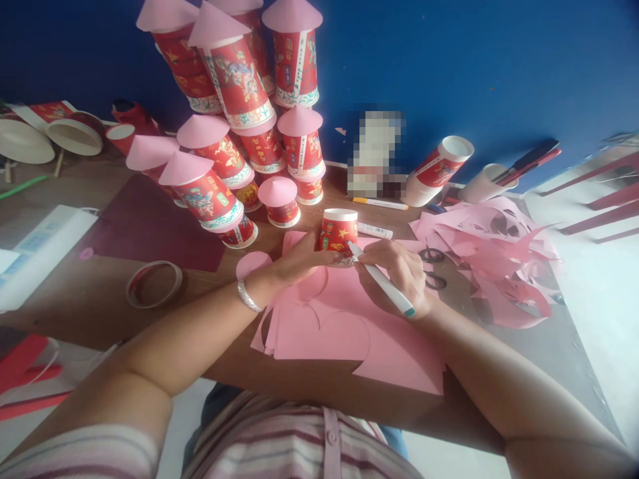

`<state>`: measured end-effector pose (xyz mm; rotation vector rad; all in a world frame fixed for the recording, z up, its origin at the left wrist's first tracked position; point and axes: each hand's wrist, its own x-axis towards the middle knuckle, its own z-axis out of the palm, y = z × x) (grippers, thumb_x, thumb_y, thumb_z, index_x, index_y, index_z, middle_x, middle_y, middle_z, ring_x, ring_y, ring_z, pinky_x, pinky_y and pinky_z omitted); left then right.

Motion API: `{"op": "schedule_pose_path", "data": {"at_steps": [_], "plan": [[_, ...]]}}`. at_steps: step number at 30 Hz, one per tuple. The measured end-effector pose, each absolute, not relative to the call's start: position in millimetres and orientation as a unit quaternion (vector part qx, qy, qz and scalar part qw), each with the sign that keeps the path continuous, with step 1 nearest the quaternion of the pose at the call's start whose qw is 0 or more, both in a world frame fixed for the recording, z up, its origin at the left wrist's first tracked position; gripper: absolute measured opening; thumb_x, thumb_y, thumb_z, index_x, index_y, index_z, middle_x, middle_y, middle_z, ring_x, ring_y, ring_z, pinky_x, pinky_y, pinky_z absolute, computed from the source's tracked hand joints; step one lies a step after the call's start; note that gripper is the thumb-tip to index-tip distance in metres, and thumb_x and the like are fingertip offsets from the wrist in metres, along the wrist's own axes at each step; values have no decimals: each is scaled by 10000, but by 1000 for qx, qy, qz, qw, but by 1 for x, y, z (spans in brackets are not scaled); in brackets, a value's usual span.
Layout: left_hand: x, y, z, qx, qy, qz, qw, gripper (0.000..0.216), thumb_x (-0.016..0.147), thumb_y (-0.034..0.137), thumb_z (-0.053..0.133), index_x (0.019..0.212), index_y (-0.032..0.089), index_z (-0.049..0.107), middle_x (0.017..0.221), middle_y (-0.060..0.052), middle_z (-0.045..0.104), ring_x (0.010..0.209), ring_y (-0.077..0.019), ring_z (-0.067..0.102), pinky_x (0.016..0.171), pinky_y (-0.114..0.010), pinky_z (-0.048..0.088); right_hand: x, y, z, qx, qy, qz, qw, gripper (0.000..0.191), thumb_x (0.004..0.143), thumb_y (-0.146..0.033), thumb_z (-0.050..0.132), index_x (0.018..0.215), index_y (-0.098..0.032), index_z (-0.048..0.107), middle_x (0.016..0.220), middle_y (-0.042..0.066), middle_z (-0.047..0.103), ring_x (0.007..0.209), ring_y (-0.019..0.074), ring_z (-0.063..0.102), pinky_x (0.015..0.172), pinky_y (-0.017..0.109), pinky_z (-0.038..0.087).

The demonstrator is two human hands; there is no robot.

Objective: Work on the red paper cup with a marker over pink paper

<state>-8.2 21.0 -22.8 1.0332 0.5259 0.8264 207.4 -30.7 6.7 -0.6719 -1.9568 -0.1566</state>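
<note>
My left hand [304,259] is closed round a red printed paper cup [338,230] that stands upside down on pink paper [344,329]. My right hand [399,276] grips a white marker pen [382,283] with a green end, its tip touching the paper at the cup's rim. The pink sheets lie stacked on the brown table, with curved cut-outs along their left edge. A silver bracelet [248,296] is on my left wrist.
A pile of red cups topped with pink paper cones [234,126] rises behind. Pink paper scraps [494,259] and black scissors [433,266] lie at right. A tape ring [154,284], a white power strip [40,249], loose pens [379,203] and lying cups [439,167] surround the work spot.
</note>
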Motion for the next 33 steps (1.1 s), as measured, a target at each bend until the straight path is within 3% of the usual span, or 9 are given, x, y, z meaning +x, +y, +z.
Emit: {"op": "schedule_pose_path", "data": {"at_steps": [13,20,28,33], "plan": [[-9,21,-24,477,229,372,762,656,779,443,1107,1273,225,734,1204,-86,841,1150,-289,806,1006,-413,621,208,-30,6,-284,-817,-77,497,231,1058,-61,712,1179,-256,685,937,4,794,790,183,802,679,312,664],[-9,23,-24,485,218,370,762,584,758,425,1117,1159,213,749,1122,-60,818,1099,-269,783,1038,-429,594,210,-30,5,-302,-813,-73,493,209,1065,-85,695,1155,-271,667,933,-3,798,745,184,794,629,326,666],[-8,24,-23,481,214,373,764,573,740,418,1123,1116,216,741,1068,-48,805,1030,-239,768,975,-396,583,208,-31,5,-301,-808,-73,501,265,1013,-39,702,1145,-266,666,898,-8,781,729,185,780,629,318,648],[-10,23,-24,492,217,377,754,554,804,453,1081,1170,211,743,1113,-67,813,1058,-248,774,947,-384,586,205,-33,6,-310,-810,-91,489,209,1059,-79,668,1124,-277,646,873,-15,772,711,187,783,583,325,628]]}}
